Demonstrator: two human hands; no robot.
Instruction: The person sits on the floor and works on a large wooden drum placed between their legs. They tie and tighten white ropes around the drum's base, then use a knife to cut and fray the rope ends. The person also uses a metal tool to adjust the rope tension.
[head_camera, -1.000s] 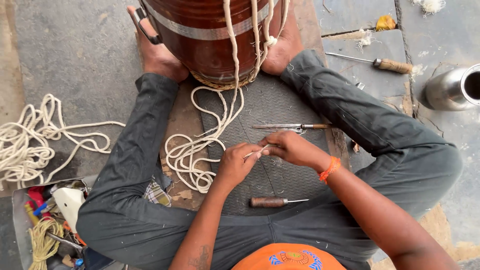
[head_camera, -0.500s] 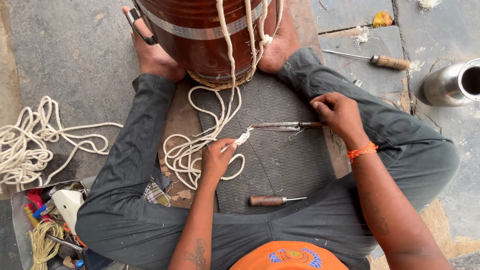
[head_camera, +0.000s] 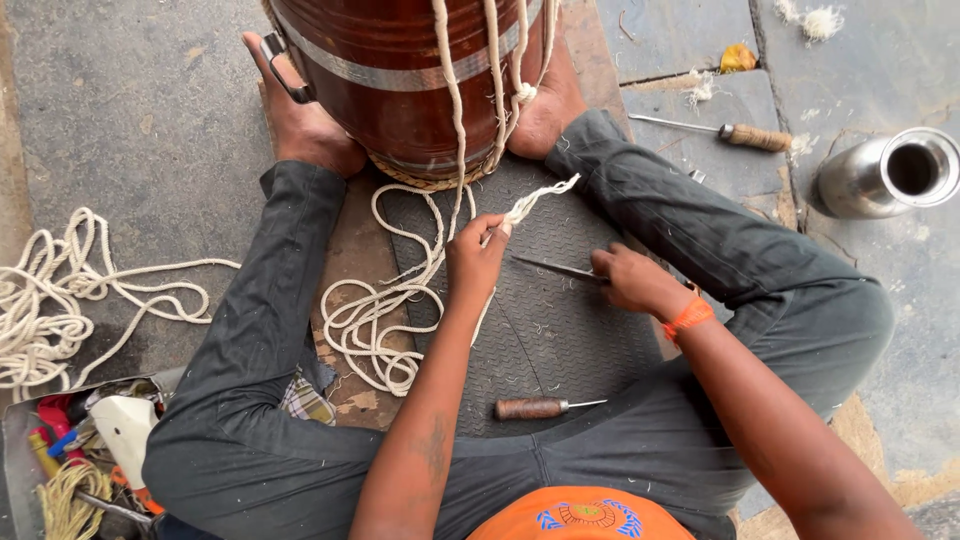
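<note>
Seated before the brown drum (head_camera: 405, 75), the left hand (head_camera: 474, 262) pinches the frayed rope end (head_camera: 535, 203) above the ribbed mat (head_camera: 560, 330); the right hand (head_camera: 628, 281) grips a metal tool (head_camera: 555, 268).

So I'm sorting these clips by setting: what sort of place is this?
Probably an outdoor, ground-level drum repair spot: stone paving, a wooden drum gripped between the feet, the left hand pinching frayed rope, the right hand on a metal tool.
</note>
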